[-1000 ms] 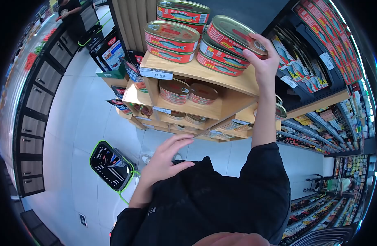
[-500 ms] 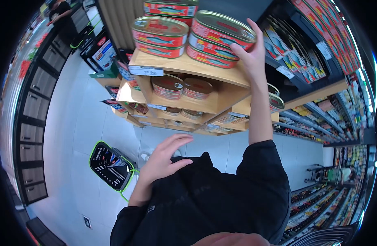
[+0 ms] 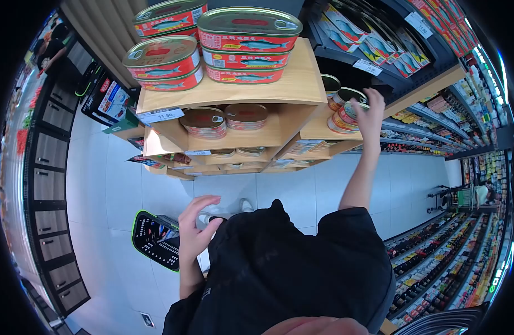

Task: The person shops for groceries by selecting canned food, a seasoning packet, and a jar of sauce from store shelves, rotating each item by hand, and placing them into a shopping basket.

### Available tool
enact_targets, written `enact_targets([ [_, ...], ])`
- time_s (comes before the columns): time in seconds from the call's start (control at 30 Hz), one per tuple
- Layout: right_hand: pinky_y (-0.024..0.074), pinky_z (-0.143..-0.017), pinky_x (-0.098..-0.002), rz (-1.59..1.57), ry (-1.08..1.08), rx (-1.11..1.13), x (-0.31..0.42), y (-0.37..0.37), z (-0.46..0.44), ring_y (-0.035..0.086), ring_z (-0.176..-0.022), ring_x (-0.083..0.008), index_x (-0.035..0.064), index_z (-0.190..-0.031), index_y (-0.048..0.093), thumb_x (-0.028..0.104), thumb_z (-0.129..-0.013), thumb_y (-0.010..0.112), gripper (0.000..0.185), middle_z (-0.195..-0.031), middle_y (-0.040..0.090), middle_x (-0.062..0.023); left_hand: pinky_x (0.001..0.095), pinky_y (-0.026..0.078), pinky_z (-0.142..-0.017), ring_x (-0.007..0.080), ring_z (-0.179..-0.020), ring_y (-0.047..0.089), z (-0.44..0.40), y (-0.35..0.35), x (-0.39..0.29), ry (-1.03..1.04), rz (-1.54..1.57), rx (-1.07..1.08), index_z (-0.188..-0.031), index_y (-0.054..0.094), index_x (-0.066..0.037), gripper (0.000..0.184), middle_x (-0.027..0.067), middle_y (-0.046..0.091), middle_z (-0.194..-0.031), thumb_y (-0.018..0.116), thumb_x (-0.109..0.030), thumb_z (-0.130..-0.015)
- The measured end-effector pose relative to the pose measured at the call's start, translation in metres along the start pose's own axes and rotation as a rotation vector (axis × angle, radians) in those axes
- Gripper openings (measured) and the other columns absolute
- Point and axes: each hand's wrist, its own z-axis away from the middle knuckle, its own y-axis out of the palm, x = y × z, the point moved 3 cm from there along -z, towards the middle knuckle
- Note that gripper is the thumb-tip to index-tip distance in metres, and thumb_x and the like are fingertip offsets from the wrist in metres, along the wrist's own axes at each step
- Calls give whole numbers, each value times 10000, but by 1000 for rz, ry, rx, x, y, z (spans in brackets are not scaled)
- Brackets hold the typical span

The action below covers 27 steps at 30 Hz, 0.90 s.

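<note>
My right hand (image 3: 370,116) is at the right end of the shelf, its thumb and fingers apart beside a stack of round cans (image 3: 342,121). The thumb overlaps the top can; whether it touches is unclear. My left hand (image 3: 195,231) is held in front of my body with spread, curved fingers and nothing in it. On the wooden top shelf, a tall stack of oval red fish cans (image 3: 248,44) stands beside a shorter stack of similar cans (image 3: 162,64).
The wooden shelf unit (image 3: 301,72) has lower compartments with more oval cans (image 3: 204,123). A black basket with a green rim (image 3: 135,237) is on the floor at left. Dark shelving (image 3: 399,70) with packaged fish stands at right. Another person (image 3: 51,50) is at upper left.
My right hand has left the tall stack of oval cans and moved right and down to the round cans. The view has shifted right. My left hand remains empty.
</note>
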Motion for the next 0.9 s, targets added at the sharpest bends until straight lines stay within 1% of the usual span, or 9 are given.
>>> enact_targets([
  [0.03, 377, -1054, -417, 5, 3, -3, -11, -1, 2, 477, -1228, -350, 31, -1169, 612, 213, -742, 798, 500, -1268, 538, -176, 359, 485, -903, 299, -1016, 644, 2, 2, 2, 3, 3, 5, -1117, 617, 15, 420, 167, 667, -1076, 740, -61, -723],
  [0.13, 264, -1128, -507, 78, -74, 489, -27, 7, 3, 362, -1364, -311, 128, -1370, 495, 261, -632, 856, 832, -1416, 458, -106, 349, 488, -891, 285, -990, 651, 0, 9, 6, -22, 110, -29, -1075, 628, 20, 370, 164, 676, -1041, 729, -62, -728],
  [0.27, 203, -1156, -524, 328, 95, 848, -45, 8, -5, 389, -1330, -311, 158, -1421, 408, 202, -582, 877, 962, -1354, 487, -93, 349, 498, -872, 278, -967, 660, -11, 28, -2, 17, 101, 70, -1041, 637, 16, 329, 159, 683, -1024, 721, -38, -727],
  [0.4, 325, -1082, -517, 305, -3, 883, -53, 6, -12, 450, -1268, -312, 147, -1352, 470, 206, -589, 872, 864, -1263, 539, -103, 354, 508, -854, 277, -953, 665, -18, 37, -11, 117, 60, 127, -1055, 634, 8, 334, 156, 686, -1018, 722, -31, -736],
  [0.53, 462, -891, -406, 44, -78, 506, 0, -50, -16, 557, -1014, -312, 27, -1286, 503, 157, -592, 866, 794, -1128, 575, -114, 361, 502, -869, 267, -960, 662, -10, 36, 4, 89, 100, 51, -1098, 613, 11, 373, 154, 686, -1030, 725, -31, -744],
  [0.6, 444, -930, -344, -415, 181, 671, 31, -74, 9, 544, -1117, -235, 8, -1342, 471, 177, -604, 881, 861, -1212, 555, -91, 372, 492, -892, 258, -987, 651, -11, 32, 11, 70, 172, 0, -1220, 544, 6, 537, 161, 659, -1124, 762, -66, -735],
  [0.73, 451, -939, -355, -879, -407, 1037, 113, -52, 53, 548, -1088, -248, 67, -1483, 336, 302, -683, 849, 980, -1256, 533, -118, 401, 482, -914, 286, -1038, 627, -29, 43, -1, 30, 173, -4, -1393, 342, 0, 874, 225, 483, -1360, 838, -205, -704],
  [0.83, 424, -977, -357, -867, -303, 1385, 183, -15, 71, 518, -1187, -305, 19, -1449, 371, 368, -729, 810, 913, -1273, 529, -164, 413, 462, -954, 313, -1124, 590, -52, 49, -35, 107, -17, 2, -1417, 332, -36, 936, 221, 437, -1407, 865, -262, -682],
  [0.9, 433, -963, -338, -949, -401, 1406, 210, -2, 76, 523, -1190, -283, 20, -1435, 390, 343, -750, 794, 858, -1301, 510, -160, 417, 452, -972, 326, -1164, 568, -60, 44, -41, 178, -180, 6, -1408, 362, -52, 919, 217, 432, -1413, 869, -271, -675],
])
